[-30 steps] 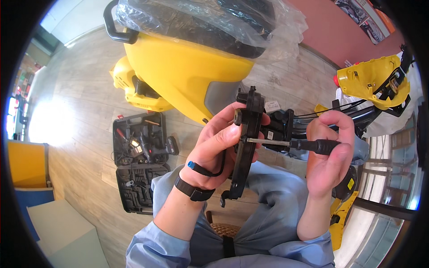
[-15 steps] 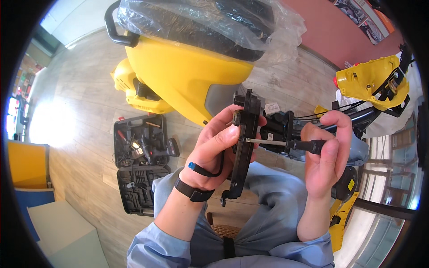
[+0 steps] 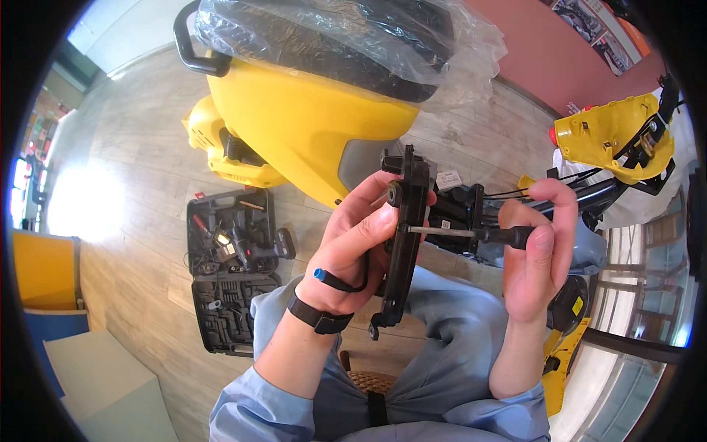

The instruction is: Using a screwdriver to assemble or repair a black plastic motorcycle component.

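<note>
Yellow bodywork (image 3: 287, 110) blocks far, tool case (image 3: 234, 315) lies left; my left hand (image 3: 352, 237) grips a black housing (image 3: 405, 254), right hand (image 3: 534, 269) loosely pinching a screwdriver (image 3: 504, 236).

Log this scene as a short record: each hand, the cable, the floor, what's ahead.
Left hand: grips a long black plastic part
Right hand: holds a screwdriver by its black handle
Screwdriver tip: at the part's right side; exact contact unclear
Cable: black, blue-ended, by the heel of that left hand
Floor at left: open black tool case holding a cordless drill
Ahead: yellow vehicle body, black seat under clear plastic sheeting
</note>
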A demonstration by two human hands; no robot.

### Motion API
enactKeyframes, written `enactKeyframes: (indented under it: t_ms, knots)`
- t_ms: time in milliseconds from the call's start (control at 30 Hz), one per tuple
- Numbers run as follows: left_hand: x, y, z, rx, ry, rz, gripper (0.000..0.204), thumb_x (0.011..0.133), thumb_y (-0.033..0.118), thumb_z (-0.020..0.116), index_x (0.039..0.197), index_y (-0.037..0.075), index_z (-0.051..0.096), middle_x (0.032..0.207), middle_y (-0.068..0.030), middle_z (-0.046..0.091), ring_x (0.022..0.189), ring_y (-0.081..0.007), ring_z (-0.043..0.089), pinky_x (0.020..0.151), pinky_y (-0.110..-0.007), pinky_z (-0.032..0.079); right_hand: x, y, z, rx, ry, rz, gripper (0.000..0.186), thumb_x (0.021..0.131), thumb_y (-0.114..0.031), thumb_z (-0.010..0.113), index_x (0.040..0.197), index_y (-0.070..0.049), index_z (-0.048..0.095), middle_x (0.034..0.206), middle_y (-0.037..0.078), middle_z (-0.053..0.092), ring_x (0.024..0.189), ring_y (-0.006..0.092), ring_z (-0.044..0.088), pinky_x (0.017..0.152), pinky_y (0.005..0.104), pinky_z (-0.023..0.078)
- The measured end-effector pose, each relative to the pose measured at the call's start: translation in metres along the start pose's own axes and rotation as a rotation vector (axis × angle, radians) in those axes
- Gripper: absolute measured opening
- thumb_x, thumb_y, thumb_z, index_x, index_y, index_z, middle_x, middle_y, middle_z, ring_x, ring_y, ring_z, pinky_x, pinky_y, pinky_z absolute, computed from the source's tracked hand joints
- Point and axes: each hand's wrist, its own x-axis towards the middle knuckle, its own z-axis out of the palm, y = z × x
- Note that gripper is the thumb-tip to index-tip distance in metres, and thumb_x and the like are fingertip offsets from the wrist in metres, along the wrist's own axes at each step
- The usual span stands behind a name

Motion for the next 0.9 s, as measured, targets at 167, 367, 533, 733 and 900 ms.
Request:
enactKeyframes:
  t_ms: [167,367,533,733,900]
  knots:
    - [0.002,-0.002,0.001,0.136,0.031,0.03,0.073,0.083,0.034,0.068,0.139,0.001,0.037,0.123,-0.0164,0.053,0.094,-0.0228,0.063,0.074,-0.035,0.057,0.012,0.015,0.001,0.137,-0.035,-0.215,0.042,0.087,-0.031,0.057,0.113,-0.003,0.04,0.073,0.003,0.044,0.064,0.0074,0.036,0.059,0.0219,0.03]
    - [0.003,-0.002,0.001,0.115,0.103,0.045,0.076,0.078,0.029,0.071,0.139,0.0,0.037,0.124,-0.0183,0.052,0.095,-0.0236,0.062,0.074,-0.035,0.057,0.005,0.008,-0.003,0.125,-0.014,-0.035,0.035,0.09,-0.029,0.054,0.11,-0.004,0.039,0.069,-0.001,0.039,0.063,0.0073,0.034,0.06,0.0237,0.027]
    - [0.002,-0.001,0.003,0.176,0.0,0.083,0.084,0.067,0.022,0.075,0.137,-0.002,0.037,0.126,-0.0171,0.049,0.095,-0.022,0.06,0.073,-0.032,0.055,0.007,0.011,-0.004,0.056,-0.011,-0.086,0.03,0.094,-0.028,0.049,0.108,-0.004,0.037,0.06,-0.005,0.032,0.061,0.0075,0.031,0.062,0.0265,0.025]
    - [0.001,0.005,0.013,0.461,0.1,0.135,0.083,0.061,0.017,0.079,0.131,-0.005,0.041,0.124,-0.0139,0.052,0.095,-0.0156,0.058,0.078,-0.026,0.051,0.013,0.017,-0.007,0.221,-0.071,-0.07,0.032,0.093,-0.029,0.051,0.108,-0.006,0.037,0.058,-0.005,0.03,0.062,0.0086,0.03,0.064,0.028,0.025]
    - [-0.004,0.004,0.017,0.614,0.112,0.226,0.077,0.06,0.015,0.075,0.127,-0.005,0.043,0.119,-0.0111,0.056,0.099,-0.0106,0.056,0.083,-0.022,0.046,0.018,0.02,-0.004,0.437,-0.101,0.042,0.032,0.084,-0.019,0.056,0.109,-0.005,0.04,0.064,-0.004,0.034,0.058,0.0065,0.03,0.058,0.0245,0.024]
